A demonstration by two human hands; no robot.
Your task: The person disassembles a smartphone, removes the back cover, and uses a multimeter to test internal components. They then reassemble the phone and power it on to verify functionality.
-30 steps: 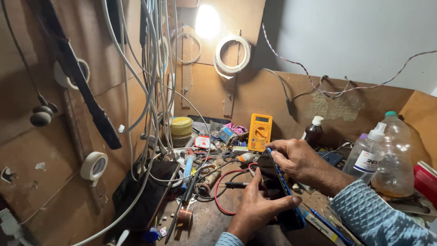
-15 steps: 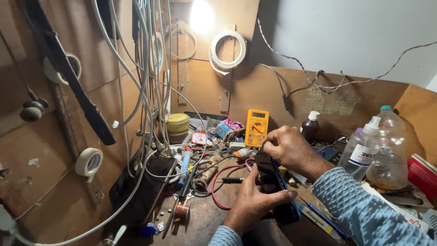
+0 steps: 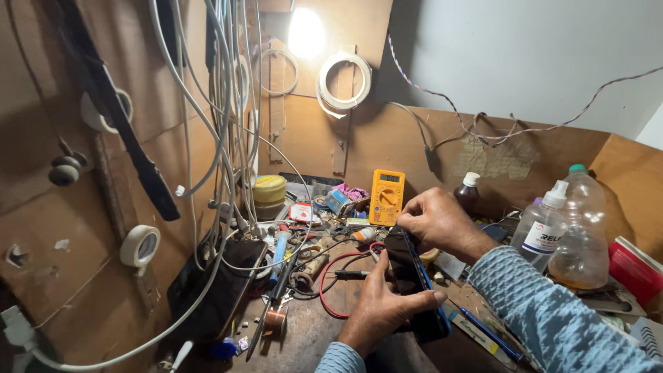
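Observation:
A dark mobile phone with a blue edge (image 3: 411,276) lies tilted above the cluttered wooden bench. My left hand (image 3: 383,304) grips its near end from the left side, thumb laid across the screen. My right hand (image 3: 438,222) closes over the phone's far end, fingers curled around its top corner. A yellow multimeter (image 3: 387,196) stands just behind the hands, and its red lead (image 3: 330,283) loops on the bench beside my left hand.
Many white cables (image 3: 228,124) hang at the left. Another dark phone (image 3: 224,283) lies left of the hands. A yellow tin (image 3: 268,189), a brown bottle (image 3: 469,193), a spray bottle (image 3: 544,224) and a large plastic bottle (image 3: 583,231) crowd the bench. A tape roll (image 3: 140,245) hangs on the left wall.
The view has drifted slightly, placing the hands a little lower and to the right. Both hands keep their grip on the phone with only small finger shifts.

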